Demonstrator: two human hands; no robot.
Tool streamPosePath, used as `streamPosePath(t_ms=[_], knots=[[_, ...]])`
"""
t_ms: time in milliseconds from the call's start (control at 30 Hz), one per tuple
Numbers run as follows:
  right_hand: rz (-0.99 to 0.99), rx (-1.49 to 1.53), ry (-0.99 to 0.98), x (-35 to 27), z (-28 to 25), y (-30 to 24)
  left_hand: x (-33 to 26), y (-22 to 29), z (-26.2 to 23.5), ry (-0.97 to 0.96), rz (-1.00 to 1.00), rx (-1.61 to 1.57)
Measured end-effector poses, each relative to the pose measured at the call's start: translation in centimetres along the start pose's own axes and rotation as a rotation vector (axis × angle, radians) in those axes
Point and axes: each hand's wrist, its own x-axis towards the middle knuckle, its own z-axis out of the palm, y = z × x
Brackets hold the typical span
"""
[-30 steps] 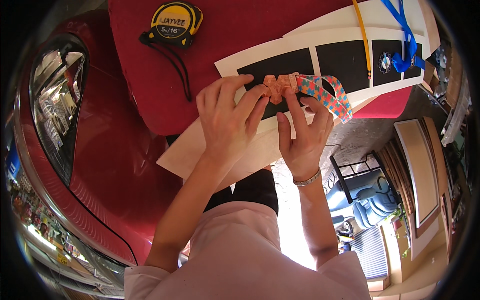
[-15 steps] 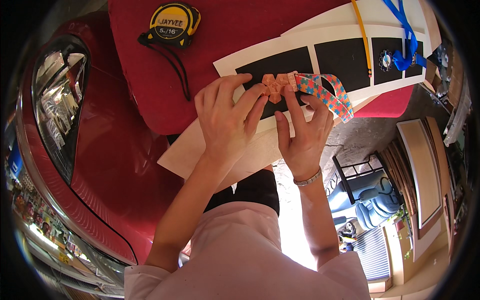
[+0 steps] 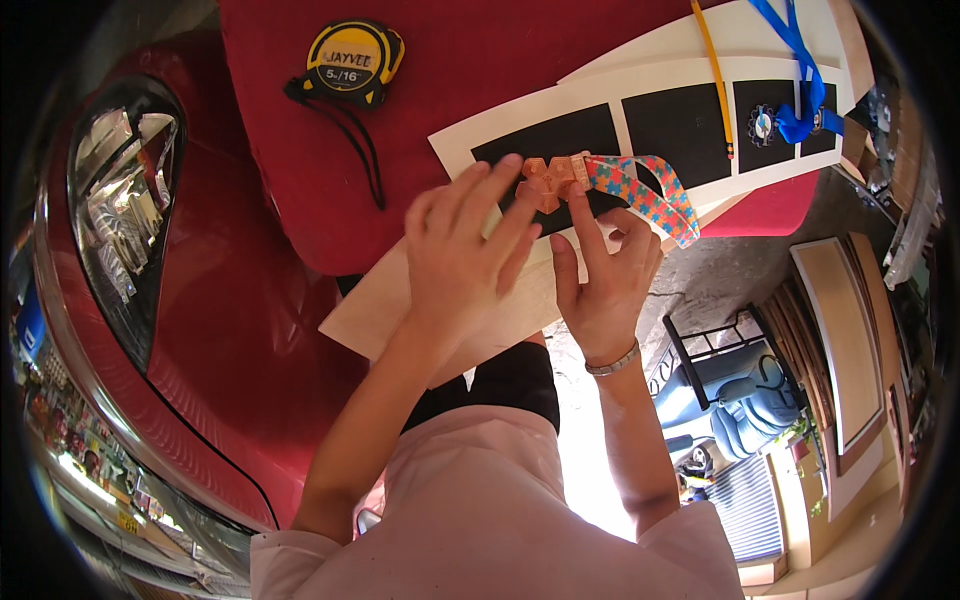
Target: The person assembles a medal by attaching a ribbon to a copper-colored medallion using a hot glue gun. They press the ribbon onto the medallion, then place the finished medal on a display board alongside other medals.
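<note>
A copper-coloured medal (image 3: 548, 183) made of angular facets lies on a black panel of a white display board (image 3: 452, 138). Its puzzle-patterned ribbon (image 3: 655, 205) loops off to the right. My left hand (image 3: 450, 255), slightly blurred, is at the medal's left edge with fingers spread; whether a fingertip touches it is unclear. On the medal's right side rests the index fingertip of my right hand (image 3: 608, 280), its thumb held apart and the other fingers loosely bent. Neither hand grasps anything.
A yellow-black tape measure (image 3: 352, 62) with a black strap lies at the far left on the red surface (image 3: 480, 50). A yellow pencil (image 3: 714, 75) crosses the board, left of a second medal (image 3: 762, 126) on a blue ribbon (image 3: 800, 70). A red car (image 3: 215, 290) stands left.
My left hand has shifted slightly, its fingers lifting and spreading away from the medal's left edge. The right index finger remains on the medal. The whole view has shifted a little.
</note>
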Motion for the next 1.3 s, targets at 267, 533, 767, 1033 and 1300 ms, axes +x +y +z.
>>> streamPosePath(t_ms=[267,533,767,1033,1300], knots=[[0.025,-0.146,-0.003,-0.2,0.5,-0.2,-0.9,2.0,-0.1,-0.27,0.022,0.158],[0.046,0.094,-0.035,-0.9,-2.6,0.6,0.0,2.5,-0.9,-0.295,0.061,0.246],[0.417,0.326,0.105,-6.5,-3.5,11.1,0.2,3.3,-1.2,-0.329,0.036,0.295],[0.643,0.467,-0.06,-5.4,3.6,18.8,0.7,4.0,-1.0,-0.413,-0.01,0.383],[0.162,0.48,-0.163,-5.6,-1.5,20.1,2.9,5.7,-2.3,-0.598,-0.07,0.503]])
